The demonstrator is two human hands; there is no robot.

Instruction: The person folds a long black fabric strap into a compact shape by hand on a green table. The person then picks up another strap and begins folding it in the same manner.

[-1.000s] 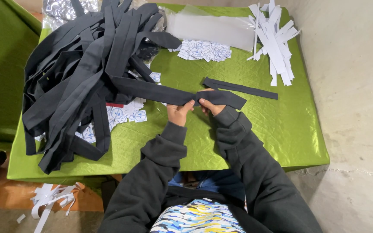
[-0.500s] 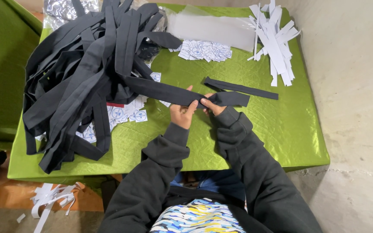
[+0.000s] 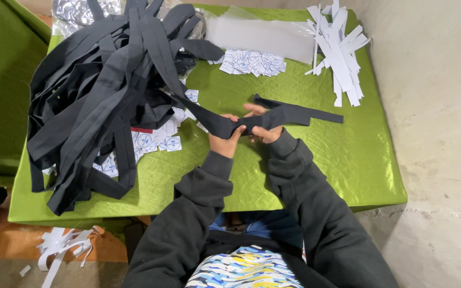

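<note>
A black fabric strap [image 3: 273, 116] is held over the middle of the green-covered table [image 3: 348, 160], gripped at one spot by both hands. The left hand [image 3: 225, 140] is closed on the strap from below, thumb on top; the right hand [image 3: 265, 130] is pinched on it just beside, fingers curled over the fabric.

Compared with a second ago, the hands are set closer together and the strap is bunched between them, where it was earlier held flatter and more spread out. The fabric is judged to be in the middle of a fold or gather at that point.

The strap's far end is trailed right across the table; its other end is run back into the large heap of black straps [image 3: 108, 101] at left. Small printed labels [image 3: 158, 141] are scattered under the heap, with white paper strips [image 3: 340, 48] at the far right corner.
</note>
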